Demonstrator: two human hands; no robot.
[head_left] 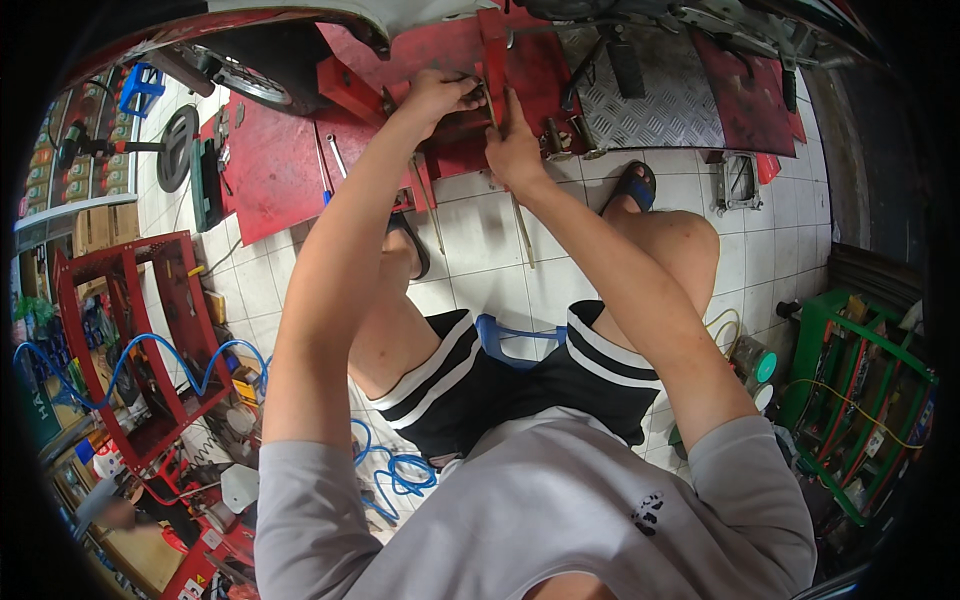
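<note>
My left hand (440,101) reaches to the far end of the red lift platform (276,166), its fingers closed by a small dark part I cannot make out. Beside it, my right hand (514,150) is wrapped round the lower end of an upright red metal bar (493,60). A second red metal plate (350,92) slants up left of my left hand, near the black motorcycle wheel (265,65). Just right of my right hand, several short metal cylinders (580,138) stand at the platform's edge. What lies between my hands is partly hidden by my fingers.
Wrenches (333,155) lie on the platform's left part. A diamond-plate metal sheet (650,95) covers its right part. A blue stool (520,340) is between my legs. A red rack (140,345) stands left, a green rack (860,400) right. A coiled blue hose (400,475) lies on the tiles.
</note>
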